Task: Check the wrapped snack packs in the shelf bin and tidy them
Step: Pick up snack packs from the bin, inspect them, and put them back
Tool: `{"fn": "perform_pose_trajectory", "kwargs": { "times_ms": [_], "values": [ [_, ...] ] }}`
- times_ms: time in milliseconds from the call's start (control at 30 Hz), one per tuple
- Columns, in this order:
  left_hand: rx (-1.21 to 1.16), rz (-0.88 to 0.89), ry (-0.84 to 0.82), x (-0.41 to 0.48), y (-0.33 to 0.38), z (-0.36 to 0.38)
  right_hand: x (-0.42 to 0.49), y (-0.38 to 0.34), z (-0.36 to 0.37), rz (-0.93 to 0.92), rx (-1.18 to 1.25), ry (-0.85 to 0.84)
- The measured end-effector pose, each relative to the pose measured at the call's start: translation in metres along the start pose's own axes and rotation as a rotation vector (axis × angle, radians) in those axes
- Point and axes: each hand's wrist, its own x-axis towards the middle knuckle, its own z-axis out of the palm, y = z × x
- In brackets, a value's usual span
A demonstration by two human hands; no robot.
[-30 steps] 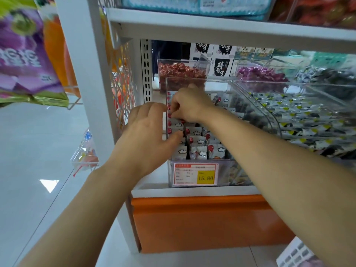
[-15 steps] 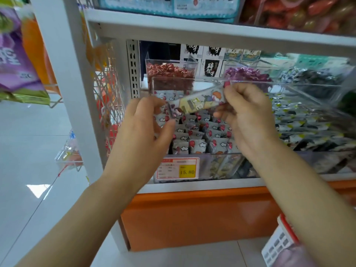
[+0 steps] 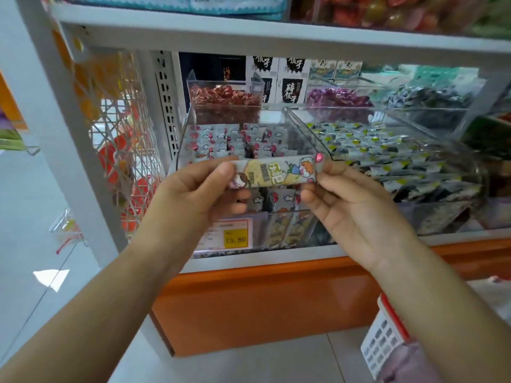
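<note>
Head view. I see the clear shelf bin [image 3: 184, 139] of cloud-printed packs behind the hands, with red sweets [image 3: 224, 96] at its 12 o'clock and green-black packs [image 3: 387, 146] at its 3 o'clock. The left hand [image 3: 193, 194] and right hand [image 3: 356, 214] each pinch one end of a snack pack [image 3: 276, 172], held level before the bin. The price tag [image 3: 235, 239] at 6 o'clock reads 15.80.

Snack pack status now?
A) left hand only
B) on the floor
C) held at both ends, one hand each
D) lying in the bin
C: the left hand pinches one end of the snack pack and the right hand pinches the other, holding it level in front of the clear bin.
</note>
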Motion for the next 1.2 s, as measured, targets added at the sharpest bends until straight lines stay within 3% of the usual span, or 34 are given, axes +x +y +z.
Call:
{"fn": "perform_pose_trajectory", "kwargs": {
  "times_ms": [167,467,700,800,1200],
  "values": [
    [-0.110,-0.039,-0.013,0.001,-0.001,0.002,0.002,-0.004,-0.006,0.006,0.013,0.017],
    [0.149,0.062,0.077,-0.001,0.001,0.001,0.002,0.003,-0.007,-0.026,-0.187,0.007],
    [0.389,0.069,-0.055,-0.004,0.008,-0.008,0.005,0.002,-0.010,-0.075,-0.304,0.053],
    [0.371,0.018,-0.117,-0.006,0.010,-0.007,0.004,0.004,-0.009,-0.112,-0.394,0.014],
    [0.581,0.120,-0.126,-0.009,0.009,-0.007,0.000,0.004,-0.006,-0.231,-0.590,-0.040]
  ]
}}
